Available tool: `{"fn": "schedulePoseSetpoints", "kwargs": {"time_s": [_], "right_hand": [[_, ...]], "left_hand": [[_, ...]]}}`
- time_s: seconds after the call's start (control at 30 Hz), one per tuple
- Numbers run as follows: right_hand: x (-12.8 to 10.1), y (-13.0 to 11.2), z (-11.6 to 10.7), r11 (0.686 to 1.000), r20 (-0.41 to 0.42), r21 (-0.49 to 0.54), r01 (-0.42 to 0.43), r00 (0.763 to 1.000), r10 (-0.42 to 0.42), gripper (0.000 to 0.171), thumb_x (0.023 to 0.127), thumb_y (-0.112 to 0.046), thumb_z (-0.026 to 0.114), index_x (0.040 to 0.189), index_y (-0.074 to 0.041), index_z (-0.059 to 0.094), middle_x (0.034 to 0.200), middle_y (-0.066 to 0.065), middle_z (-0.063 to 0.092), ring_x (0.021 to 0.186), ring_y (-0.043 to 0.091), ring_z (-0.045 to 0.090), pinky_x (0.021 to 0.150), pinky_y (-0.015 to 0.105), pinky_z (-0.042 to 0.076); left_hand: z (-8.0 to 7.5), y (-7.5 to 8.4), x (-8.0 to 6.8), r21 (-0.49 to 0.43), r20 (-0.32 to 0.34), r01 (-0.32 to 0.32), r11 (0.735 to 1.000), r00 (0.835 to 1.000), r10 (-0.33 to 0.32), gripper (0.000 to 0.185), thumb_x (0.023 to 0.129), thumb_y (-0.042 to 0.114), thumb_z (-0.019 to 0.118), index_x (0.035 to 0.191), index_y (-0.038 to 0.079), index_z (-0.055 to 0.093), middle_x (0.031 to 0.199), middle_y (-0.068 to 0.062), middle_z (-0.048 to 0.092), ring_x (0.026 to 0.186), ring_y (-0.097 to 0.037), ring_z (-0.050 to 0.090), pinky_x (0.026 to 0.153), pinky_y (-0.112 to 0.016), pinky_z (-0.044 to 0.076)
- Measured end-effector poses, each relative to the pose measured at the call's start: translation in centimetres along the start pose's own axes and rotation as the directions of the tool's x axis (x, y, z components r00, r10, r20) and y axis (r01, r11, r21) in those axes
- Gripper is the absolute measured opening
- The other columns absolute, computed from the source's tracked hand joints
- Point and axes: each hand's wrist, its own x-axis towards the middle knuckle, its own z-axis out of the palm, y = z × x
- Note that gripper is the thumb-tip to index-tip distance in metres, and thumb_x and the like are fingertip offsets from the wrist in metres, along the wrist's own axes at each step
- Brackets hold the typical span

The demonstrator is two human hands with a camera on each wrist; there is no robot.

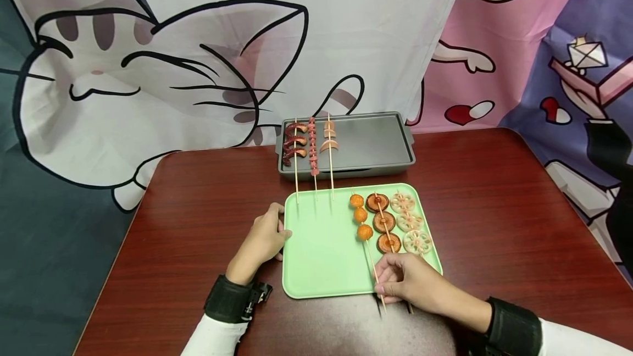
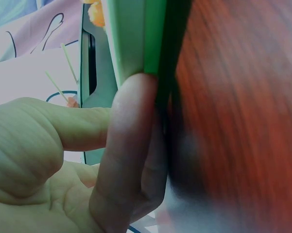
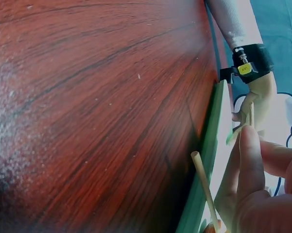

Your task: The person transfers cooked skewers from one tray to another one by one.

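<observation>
My left hand (image 1: 262, 238) holds the left edge of a light green tray (image 1: 316, 260), whose rim (image 2: 128, 39) meets the fingertips in the left wrist view. With thumb and fingers, my right hand (image 1: 415, 282) pinches the stick of a skewer of orange balls (image 1: 360, 215) near its lower end. That skewer lies over the tray's right half, its stick reaching past the front rim. Just right of it on the tray are a mushroom-slice skewer (image 1: 384, 222) and a lotus-root-slice skewer (image 1: 410, 221). Another bare stick end (image 3: 204, 182) juts over the rim in the right wrist view.
Behind the green tray stands a grey metal pan (image 1: 371, 144). Across its left part lie a skewer of dark red tentacle-like pieces (image 1: 295, 140), a pink one (image 1: 312, 147) and a pale-piece one (image 1: 329, 136), sticks overhanging the front. A cartoon cloth (image 1: 346, 32) hangs behind the brown table (image 1: 494, 207).
</observation>
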Motion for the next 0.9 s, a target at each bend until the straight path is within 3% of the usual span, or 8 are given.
{"fn": "schedulePoseSetpoints", "kwargs": {"time_s": [0.3, 0.5, 0.73, 0.9], "right_hand": [[0.20, 0.15, -0.12, 0.999, 0.008, 0.003, -0.037, 0.999, 0.037, 0.019, 0.089, 0.003, 0.077, 0.101, 0.011, 0.064, 0.084, 0.008, 0.069, 0.076, 0.016, 0.070, 0.069, 0.029, 0.066], [0.40, -0.01, -0.33, 0.999, 0.032, -0.018, -0.050, 0.998, 0.051, 0.016, 0.091, -0.001, 0.076, 0.100, 0.008, 0.065, 0.082, 0.012, 0.072, 0.066, 0.014, 0.069, 0.062, 0.031, 0.065], [0.76, -0.13, -0.73, 0.979, 0.051, -0.203, -0.023, 0.998, 0.034, 0.013, 0.096, -0.014, 0.074, 0.090, -0.004, 0.070, 0.072, 0.008, 0.073, 0.045, 0.008, 0.063, 0.044, 0.038, 0.060], [0.98, -0.07, -0.84, 0.956, 0.063, -0.293, 0.000, 0.998, 0.019, 0.018, 0.098, -0.021, 0.072, 0.084, -0.011, 0.072, 0.069, -0.001, 0.073, 0.040, 0.006, 0.058, 0.040, 0.039, 0.057]], "left_hand": [[-0.06, 0.06, -0.04, -0.010, 0.000, 0.001, 1.000, 1.000, -0.001, 0.049, 0.097, -0.001, 0.067, 0.141, -0.001, 0.045, 0.087, -0.013, 0.053, 0.055, -0.022, 0.058, 0.044, -0.032, 0.057], [-0.07, -0.04, -0.04, -0.013, -0.002, -0.001, 1.000, 1.000, 0.001, 0.049, 0.097, -0.002, 0.067, 0.141, -0.002, 0.044, 0.088, -0.013, 0.053, 0.055, -0.021, 0.058, 0.044, -0.032, 0.057], [-0.03, -0.15, 0.00, -0.011, 0.004, 0.000, 1.000, 1.000, 0.000, 0.050, 0.097, -0.001, 0.067, 0.142, -0.001, 0.044, 0.088, -0.013, 0.053, 0.057, -0.022, 0.058, 0.045, -0.032, 0.057], [0.00, -0.12, 0.05, -0.008, 0.009, 0.003, 1.000, 1.000, -0.003, 0.050, 0.098, -0.001, 0.067, 0.142, -0.001, 0.044, 0.088, -0.013, 0.053, 0.057, -0.022, 0.058, 0.045, -0.032, 0.057]]}}
